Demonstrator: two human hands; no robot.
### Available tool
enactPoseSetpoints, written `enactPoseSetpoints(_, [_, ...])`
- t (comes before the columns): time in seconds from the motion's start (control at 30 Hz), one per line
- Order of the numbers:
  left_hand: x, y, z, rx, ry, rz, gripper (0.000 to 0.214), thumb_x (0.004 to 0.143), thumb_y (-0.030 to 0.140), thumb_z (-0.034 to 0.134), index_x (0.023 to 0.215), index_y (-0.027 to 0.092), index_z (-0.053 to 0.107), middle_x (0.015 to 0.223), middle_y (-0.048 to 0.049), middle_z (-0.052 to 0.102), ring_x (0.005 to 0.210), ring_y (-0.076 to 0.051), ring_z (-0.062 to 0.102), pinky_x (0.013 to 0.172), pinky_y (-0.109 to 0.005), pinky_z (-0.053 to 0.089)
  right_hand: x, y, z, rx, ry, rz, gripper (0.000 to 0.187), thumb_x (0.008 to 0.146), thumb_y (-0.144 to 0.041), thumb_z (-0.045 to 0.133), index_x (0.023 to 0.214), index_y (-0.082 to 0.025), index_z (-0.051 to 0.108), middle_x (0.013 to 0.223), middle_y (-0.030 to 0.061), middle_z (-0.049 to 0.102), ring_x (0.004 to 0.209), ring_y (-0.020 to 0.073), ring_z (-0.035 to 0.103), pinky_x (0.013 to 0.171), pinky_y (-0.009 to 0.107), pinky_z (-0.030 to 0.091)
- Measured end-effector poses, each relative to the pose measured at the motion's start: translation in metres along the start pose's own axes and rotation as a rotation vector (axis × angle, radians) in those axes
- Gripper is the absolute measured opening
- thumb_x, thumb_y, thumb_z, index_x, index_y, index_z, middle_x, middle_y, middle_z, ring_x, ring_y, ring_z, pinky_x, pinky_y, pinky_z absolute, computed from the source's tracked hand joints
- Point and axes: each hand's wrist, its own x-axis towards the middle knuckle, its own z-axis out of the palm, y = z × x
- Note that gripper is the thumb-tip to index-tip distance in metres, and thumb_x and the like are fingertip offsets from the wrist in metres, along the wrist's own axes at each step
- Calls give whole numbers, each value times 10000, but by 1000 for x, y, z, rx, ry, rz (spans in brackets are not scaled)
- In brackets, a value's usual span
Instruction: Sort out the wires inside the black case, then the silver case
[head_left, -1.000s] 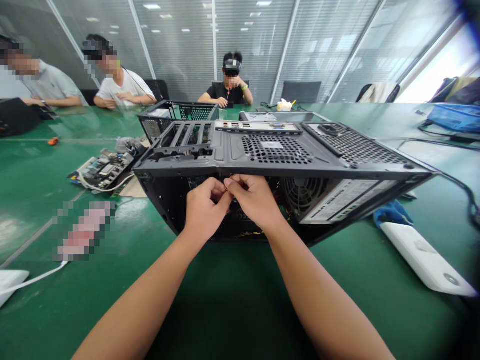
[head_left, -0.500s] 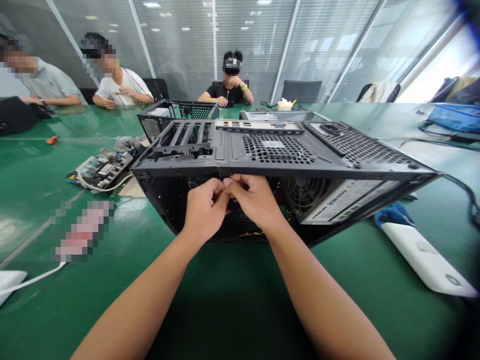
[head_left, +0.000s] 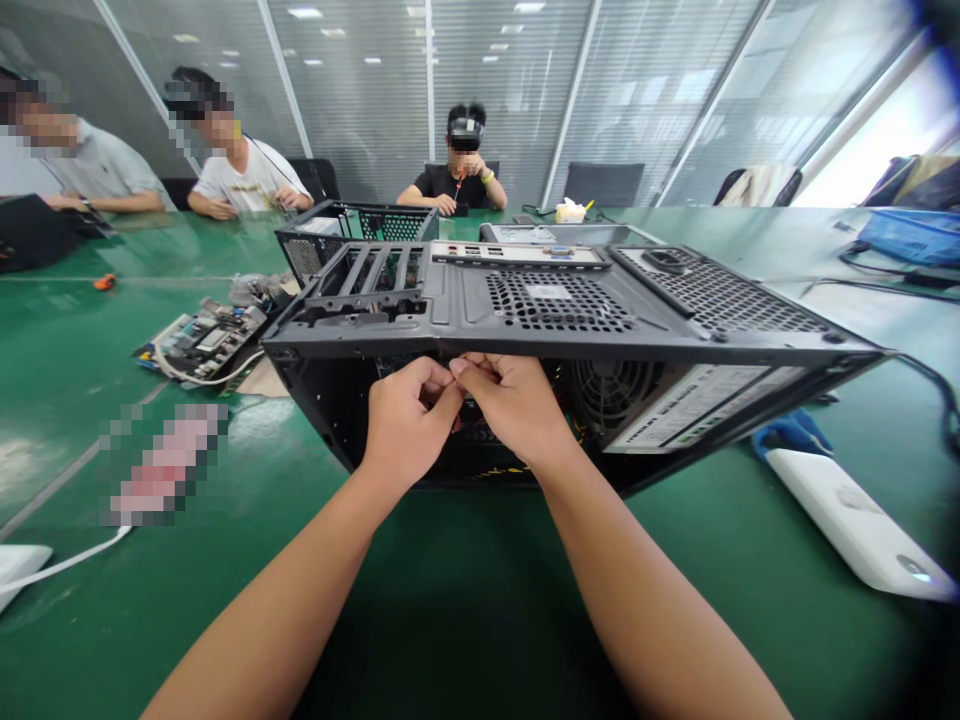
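Note:
A black computer case lies on its side on the green table, its open side facing me. My left hand and my right hand reach into the opening just under the case's upper edge, fingertips touching each other. Both hands are curled closed around something small inside, hidden by the fingers. A fan and a power supply show inside the case to the right of my hands.
A circuit board with white cables lies left of the case. A second open case stands behind. A white device and blue cloth lie at right. Three people sit at the far side of the table.
Almost nothing has changed. My hands stay pinched together in the same place inside the case; the view has shifted very slightly.

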Motion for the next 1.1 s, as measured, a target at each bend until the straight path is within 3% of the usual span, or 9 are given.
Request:
enactPoseSetpoints(0.4, [0,-4,1,5,-41,34,188,877,244,554,699,188,529,600,16,606,520,-109,560,497,-230,418,-2,-3,0,-13,16,6,90,807,-258,573,739,-198,573,722,9,621,713,158,590,700,315,474])
enactPoseSetpoints(0.73, [0,-2,-2,-63,-82,-32,149,848,242,589,710,186,585,549,19,620,496,-122,587,505,-239,445,-2,-1,-2,-48,11,3,124,830,-271,574,733,-196,562,733,15,603,703,157,568,648,301,451])
enactPoseSetpoints(1.1, [3,-2,-4,-215,-132,-111,110,817,256,636,748,171,631,642,-10,671,549,-130,633,543,-255,508,-3,-2,-3,-49,21,-2,137,841,-289,585,740,-196,581,735,14,603,707,157,565,653,305,465])
